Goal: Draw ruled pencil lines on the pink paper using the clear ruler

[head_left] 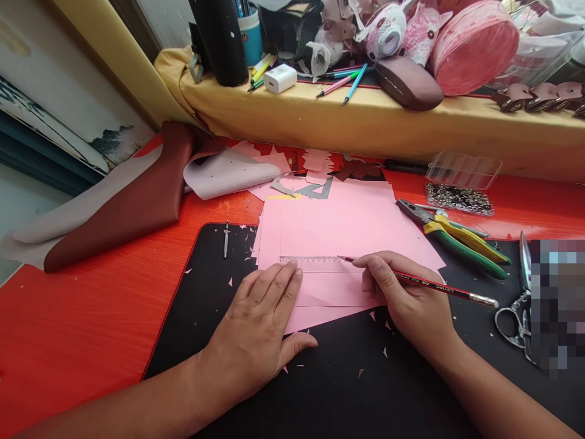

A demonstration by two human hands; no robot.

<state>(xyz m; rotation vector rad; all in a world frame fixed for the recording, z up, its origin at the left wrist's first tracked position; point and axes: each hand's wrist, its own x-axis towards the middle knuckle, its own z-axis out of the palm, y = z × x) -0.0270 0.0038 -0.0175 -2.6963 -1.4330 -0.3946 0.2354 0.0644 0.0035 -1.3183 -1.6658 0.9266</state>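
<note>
Pink paper sheets (338,219) lie stacked on a black mat (329,390), with thin pencil lines drawn on the top one. A clear ruler (315,260) rests across that sheet. My left hand (260,323) lies flat, fingertips on the ruler's left part and thumb spread away over the mat. In my right hand (406,299) is a dark red and black pencil (434,285), pinched near its point. The pencil's tip touches or hovers just at the ruler's right part; I cannot tell which. The ruler's far right end is hard to make out near my fingers.
Pliers (457,238) with green and yellow handles and scissors (516,311) lie to the right. Beyond them sits an open clear box (459,198) of small metal pieces. Brown leather-like material (137,213) is at left. A cluttered ledge (320,116) runs behind; paper scraps dot the mat.
</note>
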